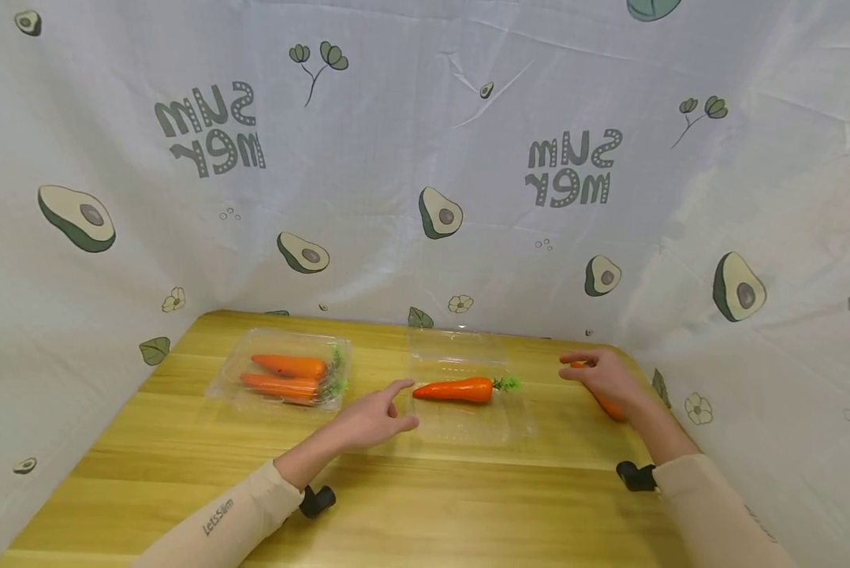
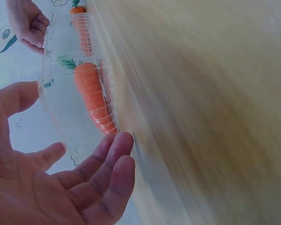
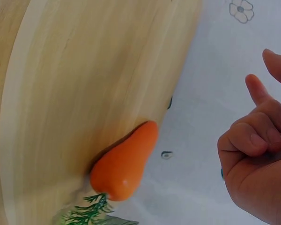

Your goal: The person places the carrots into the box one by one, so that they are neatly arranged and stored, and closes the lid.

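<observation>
A carrot (image 1: 460,390) with a green tuft lies in a clear plastic box (image 1: 467,426) whose lid (image 1: 453,345) is folded back. At the box's left side is my left hand (image 1: 371,416), thumb and index finger extended, holding nothing; up close, its fingers (image 2: 122,180) are loosely bent beside the box. My right hand (image 1: 602,377) hovers over another carrot (image 1: 613,406) at the table's right side, partly hiding it. In the right wrist view this carrot (image 3: 124,161) lies apart from the right hand (image 3: 260,140), whose index finger and thumb extend while the other fingers bend.
Another clear plastic box (image 1: 236,386) on the left contains carrots (image 1: 288,365) with green tops. The wooden table (image 1: 460,505) meets a printed cloth (image 1: 368,158) at its back and sides. Each wrist bears a small black camera (image 1: 317,502).
</observation>
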### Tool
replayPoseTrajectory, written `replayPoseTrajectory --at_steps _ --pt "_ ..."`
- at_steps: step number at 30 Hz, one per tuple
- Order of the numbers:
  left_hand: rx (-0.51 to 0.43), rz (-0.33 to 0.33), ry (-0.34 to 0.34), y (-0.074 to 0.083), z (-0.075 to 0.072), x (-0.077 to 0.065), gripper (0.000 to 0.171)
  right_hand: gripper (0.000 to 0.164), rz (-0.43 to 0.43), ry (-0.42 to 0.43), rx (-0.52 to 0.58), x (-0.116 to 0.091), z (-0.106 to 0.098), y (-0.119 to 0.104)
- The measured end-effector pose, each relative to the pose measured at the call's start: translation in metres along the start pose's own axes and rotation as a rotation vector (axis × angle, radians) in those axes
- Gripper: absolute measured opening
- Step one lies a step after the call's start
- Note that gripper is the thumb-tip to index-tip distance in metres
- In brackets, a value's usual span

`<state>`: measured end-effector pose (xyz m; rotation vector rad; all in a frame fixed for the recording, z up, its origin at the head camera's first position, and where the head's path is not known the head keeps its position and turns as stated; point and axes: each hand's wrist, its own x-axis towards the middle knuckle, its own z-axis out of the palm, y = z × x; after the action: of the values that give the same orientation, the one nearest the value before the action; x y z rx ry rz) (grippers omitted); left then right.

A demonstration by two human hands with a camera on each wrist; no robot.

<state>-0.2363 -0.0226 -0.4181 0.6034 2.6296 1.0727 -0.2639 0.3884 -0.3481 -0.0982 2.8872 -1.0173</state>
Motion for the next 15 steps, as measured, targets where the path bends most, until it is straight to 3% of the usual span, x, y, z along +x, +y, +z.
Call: replayPoseTrajectory --at_steps 9,15 --pt "-0.021 -0.001 0.001 -0.003 -0.001 -0.002 0.071 0.057 0.095 0.073 -0.01 -0.007 -0.006 0.012" --pt "-0.023 0.008 0.0 -0.002 0.0 -0.002 0.071 0.061 0.142 0.058 0.02 -0.012 -0.013 0.024"
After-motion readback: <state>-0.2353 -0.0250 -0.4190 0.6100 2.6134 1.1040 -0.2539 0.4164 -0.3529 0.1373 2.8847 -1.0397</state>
